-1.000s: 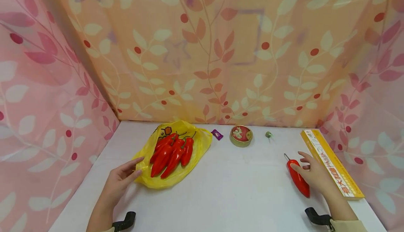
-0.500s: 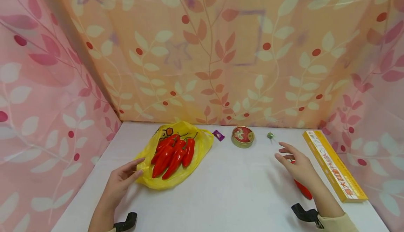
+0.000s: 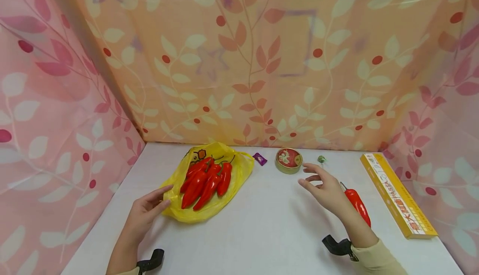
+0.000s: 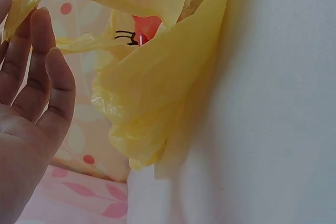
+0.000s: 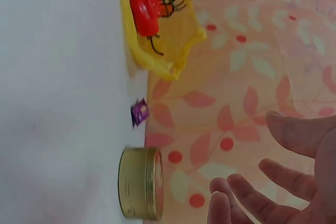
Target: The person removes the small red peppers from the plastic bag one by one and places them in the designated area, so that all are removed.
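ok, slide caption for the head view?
Left fingers touch a yellow bag of red peppers; right fingers hover empty near a round tin.

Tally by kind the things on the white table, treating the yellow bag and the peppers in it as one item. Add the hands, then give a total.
Yellow bag: 1
Loose red pepper: 1
Long yellow box: 1
Round tin: 1
Small purple packet: 1
Small green item: 1
Hands, left hand and right hand: 2
Total: 8
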### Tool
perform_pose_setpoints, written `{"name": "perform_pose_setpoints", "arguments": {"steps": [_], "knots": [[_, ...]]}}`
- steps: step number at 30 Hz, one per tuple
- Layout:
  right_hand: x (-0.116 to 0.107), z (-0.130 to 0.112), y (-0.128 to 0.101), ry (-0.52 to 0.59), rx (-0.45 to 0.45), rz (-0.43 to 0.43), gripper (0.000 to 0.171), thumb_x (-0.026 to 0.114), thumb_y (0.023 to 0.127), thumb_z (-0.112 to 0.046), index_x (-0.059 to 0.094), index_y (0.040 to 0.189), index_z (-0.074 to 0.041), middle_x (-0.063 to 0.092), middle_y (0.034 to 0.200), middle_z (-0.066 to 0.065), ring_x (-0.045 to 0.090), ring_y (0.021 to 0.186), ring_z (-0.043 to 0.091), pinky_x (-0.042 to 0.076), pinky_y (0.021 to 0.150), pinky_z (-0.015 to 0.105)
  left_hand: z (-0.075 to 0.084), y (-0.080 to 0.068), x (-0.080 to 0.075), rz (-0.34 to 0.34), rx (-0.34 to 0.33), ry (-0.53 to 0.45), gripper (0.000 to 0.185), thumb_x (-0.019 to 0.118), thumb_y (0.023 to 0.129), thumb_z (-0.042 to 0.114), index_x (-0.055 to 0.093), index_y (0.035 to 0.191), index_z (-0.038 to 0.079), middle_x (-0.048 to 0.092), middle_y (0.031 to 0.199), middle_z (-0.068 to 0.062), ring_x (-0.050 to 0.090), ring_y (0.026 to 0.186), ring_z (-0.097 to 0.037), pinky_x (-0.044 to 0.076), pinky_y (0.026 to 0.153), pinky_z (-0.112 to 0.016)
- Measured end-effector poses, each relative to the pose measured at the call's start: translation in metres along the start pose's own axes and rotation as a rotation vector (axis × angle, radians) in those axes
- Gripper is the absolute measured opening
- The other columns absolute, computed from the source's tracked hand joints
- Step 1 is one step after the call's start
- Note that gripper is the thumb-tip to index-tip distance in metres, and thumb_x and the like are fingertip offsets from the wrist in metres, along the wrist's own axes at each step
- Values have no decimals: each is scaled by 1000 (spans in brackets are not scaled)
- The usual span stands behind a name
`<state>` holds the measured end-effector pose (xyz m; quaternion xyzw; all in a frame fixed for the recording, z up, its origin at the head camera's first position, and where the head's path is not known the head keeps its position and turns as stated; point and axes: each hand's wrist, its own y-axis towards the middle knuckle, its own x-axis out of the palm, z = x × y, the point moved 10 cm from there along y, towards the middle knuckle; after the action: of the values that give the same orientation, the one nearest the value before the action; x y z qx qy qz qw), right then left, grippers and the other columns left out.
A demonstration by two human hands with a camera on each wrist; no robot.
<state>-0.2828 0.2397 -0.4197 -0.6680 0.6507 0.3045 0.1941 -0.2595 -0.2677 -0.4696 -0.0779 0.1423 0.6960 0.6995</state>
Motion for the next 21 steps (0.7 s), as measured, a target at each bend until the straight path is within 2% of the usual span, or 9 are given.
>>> {"name": "perform_pose_setpoints", "arguments": {"steps": [10, 16, 21], "knots": [[47, -31, 11, 93, -34, -64, 66, 78, 88, -42, 53, 143, -18, 62, 133, 9, 66, 112, 26, 58, 90, 43, -1, 1, 1, -1, -15, -4, 50, 71, 95, 30, 61, 139, 8, 63, 132, 12, 60, 106, -3, 53, 90, -13], [76, -48, 21, 151, -57, -89, 63, 81, 86, -40, 54, 142, -31, 65, 131, 4, 66, 109, 26, 59, 89, 43, -1, 2, 1, -6, -3, -16, 50, 71, 96, 29, 61, 139, 7, 63, 131, 16, 60, 106, -2, 53, 90, -13], [95, -65, 28, 192, -90, -100, 65, 83, 85, -32, 53, 143, -34, 65, 130, 3, 66, 107, 26, 59, 84, 40, -1, 0, 2, -3, -4, -24, 50, 70, 96, 29, 60, 139, 6, 63, 130, 19, 60, 107, -2, 53, 90, -13]]}}
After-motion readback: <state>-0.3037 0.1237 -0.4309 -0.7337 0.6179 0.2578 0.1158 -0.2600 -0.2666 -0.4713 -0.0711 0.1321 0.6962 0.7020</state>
